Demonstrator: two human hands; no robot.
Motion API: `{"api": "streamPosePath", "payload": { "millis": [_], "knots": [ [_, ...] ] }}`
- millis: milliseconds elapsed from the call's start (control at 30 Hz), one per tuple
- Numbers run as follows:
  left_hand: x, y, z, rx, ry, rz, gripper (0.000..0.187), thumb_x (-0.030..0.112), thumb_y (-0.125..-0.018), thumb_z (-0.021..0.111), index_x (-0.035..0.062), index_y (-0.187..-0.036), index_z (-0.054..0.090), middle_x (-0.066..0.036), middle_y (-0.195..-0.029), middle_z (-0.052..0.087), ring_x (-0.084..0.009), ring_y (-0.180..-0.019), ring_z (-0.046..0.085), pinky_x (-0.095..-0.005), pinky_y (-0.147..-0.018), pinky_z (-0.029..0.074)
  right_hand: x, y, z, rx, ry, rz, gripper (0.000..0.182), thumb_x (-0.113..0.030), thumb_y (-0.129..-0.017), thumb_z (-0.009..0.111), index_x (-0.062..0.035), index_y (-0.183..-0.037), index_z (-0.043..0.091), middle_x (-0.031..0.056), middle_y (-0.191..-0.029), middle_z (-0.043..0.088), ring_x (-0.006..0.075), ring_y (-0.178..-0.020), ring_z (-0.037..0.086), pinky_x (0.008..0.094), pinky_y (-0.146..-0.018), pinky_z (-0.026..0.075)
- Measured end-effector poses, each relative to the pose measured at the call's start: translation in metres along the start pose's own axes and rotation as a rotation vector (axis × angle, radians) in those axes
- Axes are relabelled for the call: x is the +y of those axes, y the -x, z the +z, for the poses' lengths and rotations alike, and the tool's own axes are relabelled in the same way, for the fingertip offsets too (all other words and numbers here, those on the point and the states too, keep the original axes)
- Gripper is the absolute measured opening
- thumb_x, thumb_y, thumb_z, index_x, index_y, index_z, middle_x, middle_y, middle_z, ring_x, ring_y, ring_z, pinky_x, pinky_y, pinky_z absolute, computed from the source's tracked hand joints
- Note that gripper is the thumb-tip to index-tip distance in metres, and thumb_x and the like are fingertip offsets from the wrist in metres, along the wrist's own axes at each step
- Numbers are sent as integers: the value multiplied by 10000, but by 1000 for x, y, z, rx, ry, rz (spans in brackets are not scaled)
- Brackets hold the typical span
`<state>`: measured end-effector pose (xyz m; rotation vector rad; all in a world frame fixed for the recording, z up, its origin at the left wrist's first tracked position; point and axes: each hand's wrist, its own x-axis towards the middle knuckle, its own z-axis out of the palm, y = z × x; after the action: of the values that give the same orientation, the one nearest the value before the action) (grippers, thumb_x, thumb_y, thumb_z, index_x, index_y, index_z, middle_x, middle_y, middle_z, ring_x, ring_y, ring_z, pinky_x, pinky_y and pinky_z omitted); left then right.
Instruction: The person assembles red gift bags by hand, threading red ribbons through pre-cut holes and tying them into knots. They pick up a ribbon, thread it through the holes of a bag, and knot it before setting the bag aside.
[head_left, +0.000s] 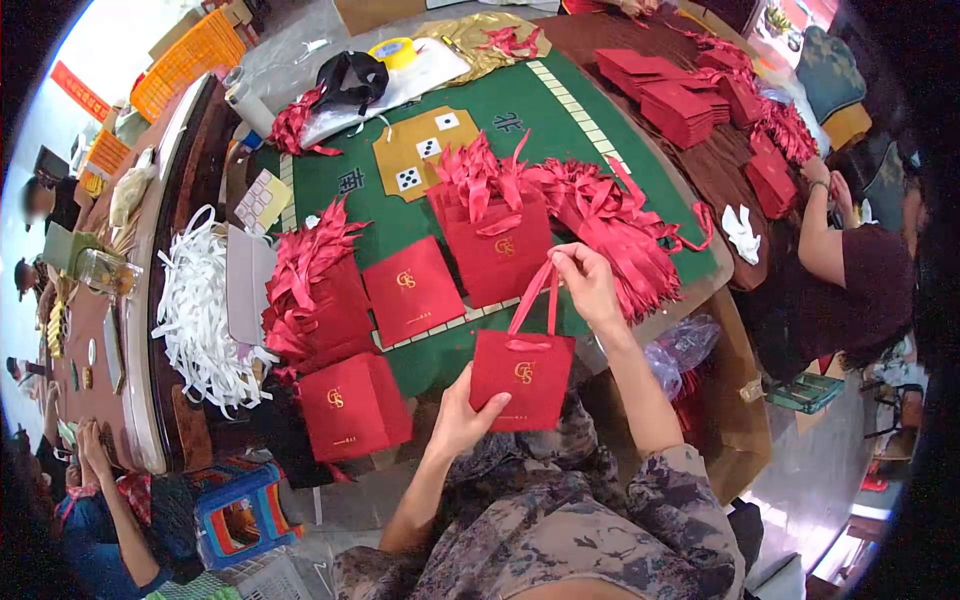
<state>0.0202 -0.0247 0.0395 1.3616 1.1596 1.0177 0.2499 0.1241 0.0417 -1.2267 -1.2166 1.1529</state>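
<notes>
A small red gift bag (pixel 530 400) with gold lettering is between my hands, close to my body. My left hand (pixel 468 412) grips its left lower edge, thumb on the front face. Above the bag, my right hand (pixel 588 285) pinches the top of its red ribbon handle (pixel 553 305), which is pulled up into a loop. Just beyond stands a stack of red bags (pixel 500 255) with ribbon handles. A flat red bag without a visible handle (pixel 415 290) lies left of it. Loose red ribbons (pixel 620 225) are heaped near my right hand.
More red bags (pixel 345 410) sit at the table's near left edge, beside a pile of white ribbons (pixel 205 310). The green mat (pixel 420 370) covers the table. A co-worker's arm (pixel 822 220) is at the right, near more red bags (pixel 680 110). An open carton (pixel 740 400) stands below right.
</notes>
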Motion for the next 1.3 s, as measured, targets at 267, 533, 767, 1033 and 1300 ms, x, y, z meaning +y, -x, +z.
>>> {"api": "streamPosePath", "payload": {
  "millis": [267,533,767,1033,1300],
  "knots": [
    [-7,-4,0,143,-8,-65,496,94,-878,738,-21,-1315,534,-159,-1142,700,-215,-1049,670,-358,-922,527,-9,35,8,152,218,-221,204,-135,-969,658,-32,-1145,656,15,-997,614,84,-763,571,215,-664,469],
    [68,4,-5,11,-489,-27,576,252,-788,815,-12,-1202,515,-228,-1059,633,-426,-1015,635,-471,-832,509,-43,103,71,-133,375,-185,647,-322,-802,846,-59,-1295,518,107,-1098,513,198,-915,597,345,-810,514],
    [82,6,-15,-117,-585,176,766,393,-661,906,24,-1231,549,-148,-1134,605,-339,-1031,579,-444,-930,432,-1,92,60,-347,-145,95,435,-240,-960,666,11,-1283,519,87,-1110,552,151,-964,566,323,-857,488],
    [15,1,29,-36,-812,190,391,243,-755,824,100,-1064,633,-85,-942,596,-302,-954,549,-430,-847,403,4,94,-1,117,560,-158,172,-93,-925,661,-24,-1081,644,129,-1022,596,247,-909,635,342,-784,523],
    [7,-14,20,104,-774,214,324,159,-800,781,87,-1087,649,-100,-1070,614,-311,-1008,543,-426,-870,405,22,97,-66,408,1017,-190,257,-37,-877,668,-41,-1112,565,179,-1046,567,392,-1000,567,471,-839,472]
  ]
}}
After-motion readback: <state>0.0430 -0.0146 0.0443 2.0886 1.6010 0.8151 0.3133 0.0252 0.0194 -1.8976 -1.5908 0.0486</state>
